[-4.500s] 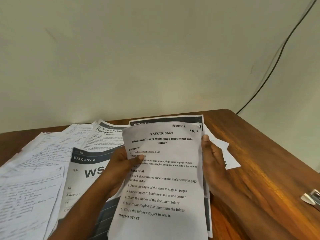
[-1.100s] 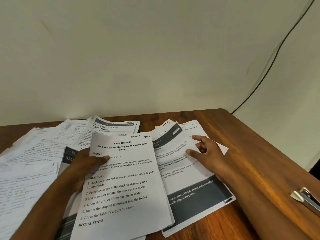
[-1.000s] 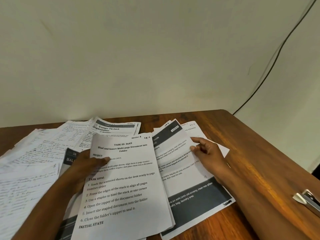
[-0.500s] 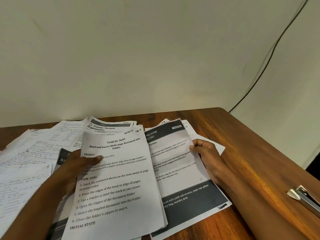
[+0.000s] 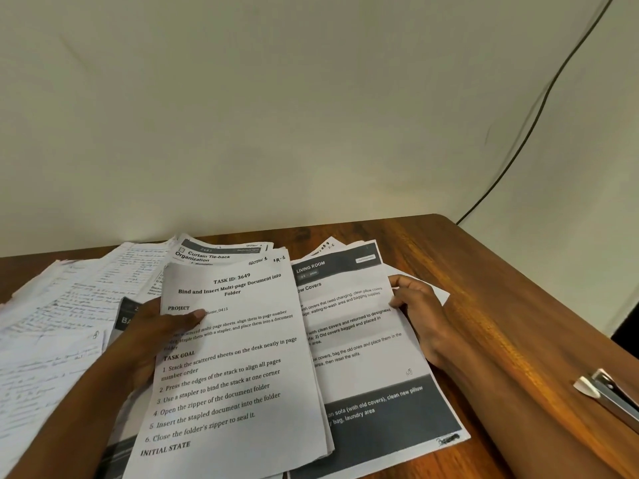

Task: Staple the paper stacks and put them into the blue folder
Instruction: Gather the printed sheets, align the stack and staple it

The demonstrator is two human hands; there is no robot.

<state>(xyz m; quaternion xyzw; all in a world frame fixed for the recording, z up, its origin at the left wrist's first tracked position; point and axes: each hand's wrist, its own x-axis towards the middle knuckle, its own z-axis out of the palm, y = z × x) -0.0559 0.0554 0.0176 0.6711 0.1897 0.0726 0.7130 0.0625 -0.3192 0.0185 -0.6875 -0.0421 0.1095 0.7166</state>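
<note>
My left hand (image 5: 152, 337) grips the left edge of a thin paper stack (image 5: 238, 368) headed "TASK ID: 3649", thumb on top of the page. To its right lies a printed sheet (image 5: 359, 344) headed "LIVING ROOM" with dark bands. My right hand (image 5: 418, 309) pinches that sheet's right edge, fingers curled round it. More white sheets lie under it. A metal stapler (image 5: 608, 395) lies at the table's right edge, partly cut off. No blue folder is in view.
Handwritten pages (image 5: 58, 326) and other printed sheets (image 5: 214, 254) spread over the left of the wooden table (image 5: 484, 271). The wall stands close behind. A black cable (image 5: 539, 115) runs down the wall at right. The table's right edge drops off near the stapler.
My right hand let go of the held stack, reached to the sheets on the right and closed its fingers on the "LIVING ROOM" sheet's edge. My left hand carried the stack leftward.
</note>
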